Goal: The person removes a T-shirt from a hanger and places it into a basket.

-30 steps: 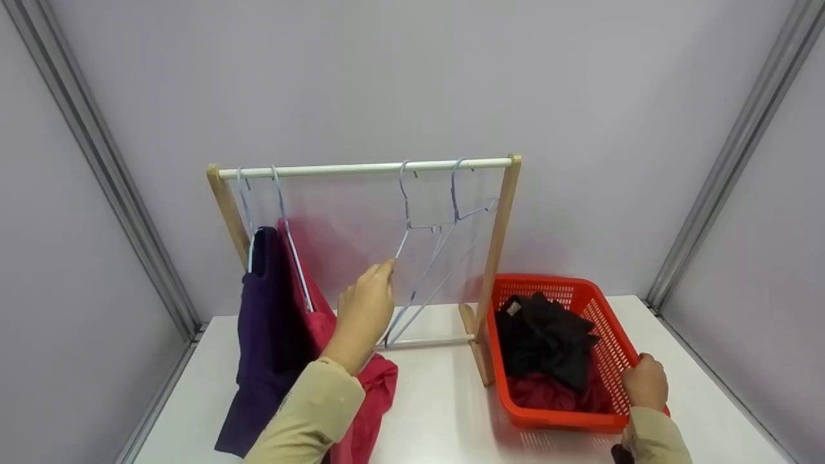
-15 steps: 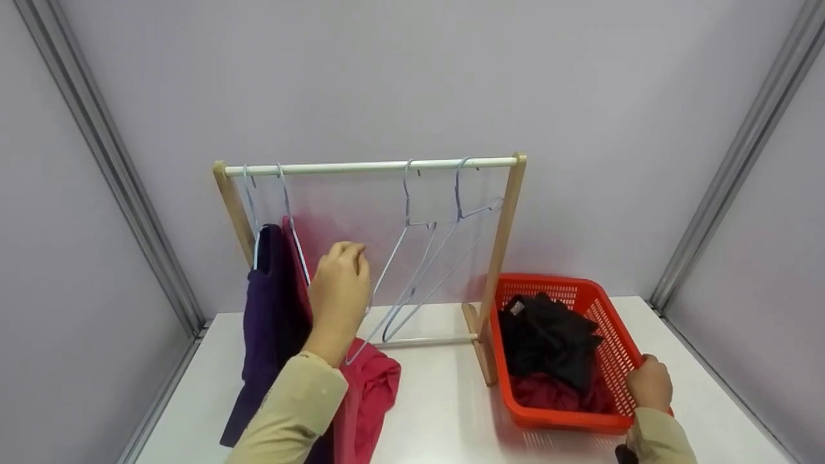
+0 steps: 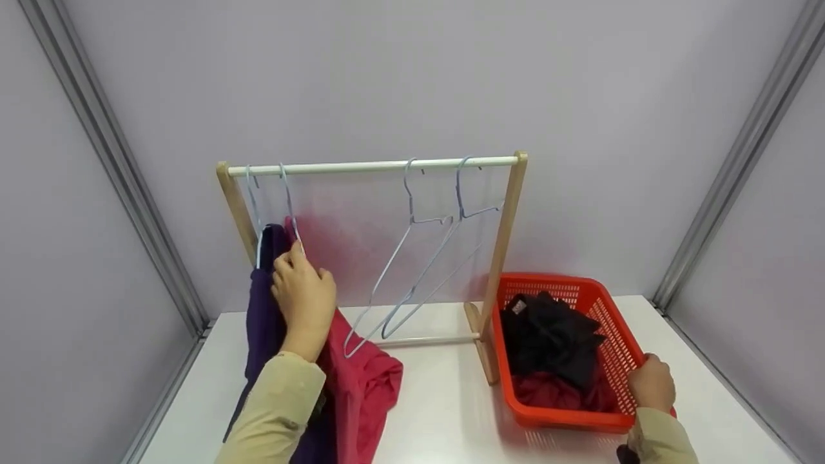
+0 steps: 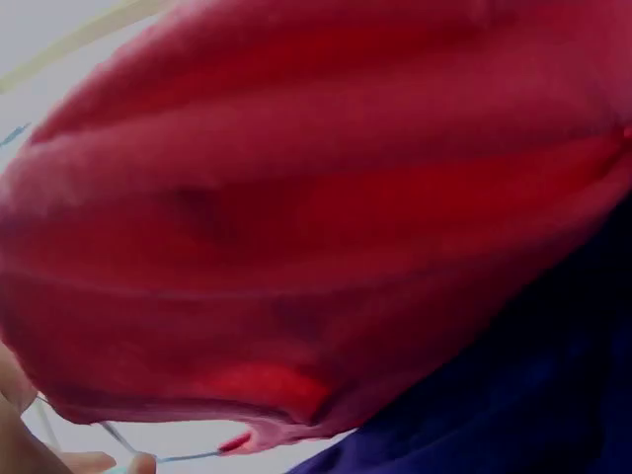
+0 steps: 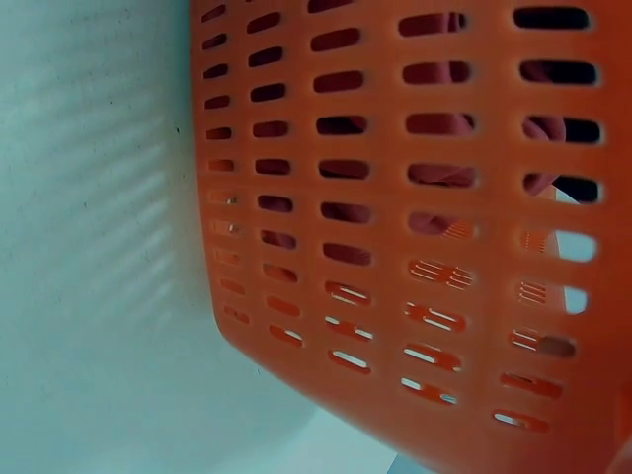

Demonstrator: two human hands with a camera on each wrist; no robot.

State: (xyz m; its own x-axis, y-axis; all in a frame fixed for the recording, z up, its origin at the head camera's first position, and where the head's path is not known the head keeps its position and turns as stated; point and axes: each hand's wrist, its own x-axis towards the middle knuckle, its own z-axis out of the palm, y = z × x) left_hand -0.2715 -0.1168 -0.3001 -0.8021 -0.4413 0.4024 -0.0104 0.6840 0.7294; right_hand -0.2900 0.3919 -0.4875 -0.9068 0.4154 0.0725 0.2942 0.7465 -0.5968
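My left hand [image 3: 303, 293] is at the light blue wire hanger [image 3: 288, 193] that carries a pink garment [image 3: 361, 374]. Its fingertips touch the wire; whether they close round it is hidden. Left of it, a dark purple garment [image 3: 261, 322] hangs from another hanger [image 3: 252, 200]. In the left wrist view the pink cloth [image 4: 296, 197] fills most of the picture, with fingers [image 4: 89, 461] at the lower left corner by the wire. My right hand [image 3: 652, 383] grips the right rim of a red plastic basket [image 3: 573, 419], which holds a black garment [image 3: 548, 335] and a dark red one [image 3: 557, 391].
A small wooden rack with a white rail [image 3: 354, 167] stands on the white table [image 3: 438, 412]. Two bare hangers, one nearer the middle [image 3: 393, 258] and one by the right post [image 3: 460, 187], hang from the rail. Grey walls [image 3: 412, 77] enclose the table.
My left hand has let go of the bare hanger near the middle and moved left to the pink garment's hanger. That bare hanger has swung slightly. My right hand stays on the basket rim.
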